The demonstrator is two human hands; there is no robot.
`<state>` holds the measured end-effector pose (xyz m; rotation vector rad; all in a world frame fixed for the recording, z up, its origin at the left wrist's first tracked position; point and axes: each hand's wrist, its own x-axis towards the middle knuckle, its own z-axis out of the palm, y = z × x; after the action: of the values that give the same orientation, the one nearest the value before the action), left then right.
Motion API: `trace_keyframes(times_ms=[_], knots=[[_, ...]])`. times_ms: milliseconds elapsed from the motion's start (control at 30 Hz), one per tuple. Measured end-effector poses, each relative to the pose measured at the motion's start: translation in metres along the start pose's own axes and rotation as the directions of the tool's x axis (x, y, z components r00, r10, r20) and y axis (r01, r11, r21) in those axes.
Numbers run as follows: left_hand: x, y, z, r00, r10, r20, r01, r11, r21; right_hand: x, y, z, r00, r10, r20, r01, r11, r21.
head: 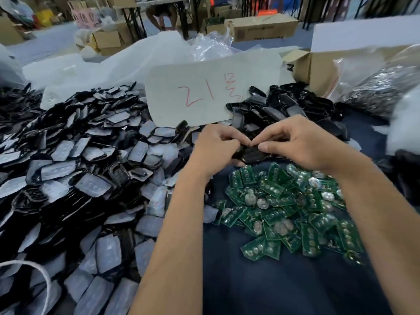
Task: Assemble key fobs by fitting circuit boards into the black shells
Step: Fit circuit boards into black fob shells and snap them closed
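Both hands meet over the middle of the tabletop point(272, 280), which is covered in dark blue cloth, and together they hold one black shell point(251, 155) just above the far edge of the pile of green circuit boards point(293, 210). The left hand point(216, 148) grips the shell's left side with its fingers curled round it, and the right hand point(300, 144) pinches the right side, thumb and forefinger pressed down on the shell's upper edge. The shell is glossy, rounded and lies roughly flat between the two hands; whether a board already sits inside it cannot be told, since the fingers cover most of it. The boards lie loose and overlapping between the forearms and under the right one, many showing round silver contacts. To the left spreads a large heap of black shells with pale film-covered faces point(75, 178), reaching from the near edge to the far side. A smaller heap of black shells point(284, 108) lies beyond the hands. Behind it stands a pale sheet marked in red point(204, 92), and to the right an open cardboard box point(318, 69) with a clear bag of small dark parts point(377, 92) beside it
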<state>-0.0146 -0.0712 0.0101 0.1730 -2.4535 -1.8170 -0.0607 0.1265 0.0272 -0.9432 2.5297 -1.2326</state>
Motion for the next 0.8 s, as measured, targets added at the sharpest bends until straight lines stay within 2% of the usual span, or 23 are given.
trace_keyframes(times_ms=[100, 267, 433, 500, 600, 800], knots=[[0.001, -0.001, 0.013, 0.992, -0.066, 0.106, 0.069, 0.997, -0.017, -0.006, 0.016, -0.009, 0.999, 0.049, 0.012, -0.049, 0.998, 0.032], [-0.001, -0.008, 0.015, 0.980, -0.081, 0.184, 0.102, 0.989, -0.105, -0.009, 0.028, -0.005, 0.997, 0.066, -0.049, -0.053, 0.970, 0.237], [-0.001, -0.008, 0.021, 0.966, -0.126, 0.224, 0.168, 0.969, -0.182, -0.006, 0.028, 0.007, 0.956, 0.127, -0.263, -0.018, 0.924, 0.381], [-0.001, -0.008, 0.027, 0.972, -0.142, 0.188, 0.188, 0.948, -0.257, -0.005, 0.025, 0.013, 0.928, 0.201, -0.314, -0.009, 0.854, 0.521], [0.001, -0.009, 0.031, 0.979, -0.159, 0.128, 0.194, 0.921, -0.337, -0.003, 0.023, 0.017, 0.917, 0.288, -0.276, -0.003, 0.697, 0.717], [0.003, -0.011, 0.026, 0.973, -0.161, 0.167, 0.213, 0.903, -0.374, -0.002, 0.025, 0.020, 0.914, 0.306, -0.267, 0.027, 0.610, 0.792]])
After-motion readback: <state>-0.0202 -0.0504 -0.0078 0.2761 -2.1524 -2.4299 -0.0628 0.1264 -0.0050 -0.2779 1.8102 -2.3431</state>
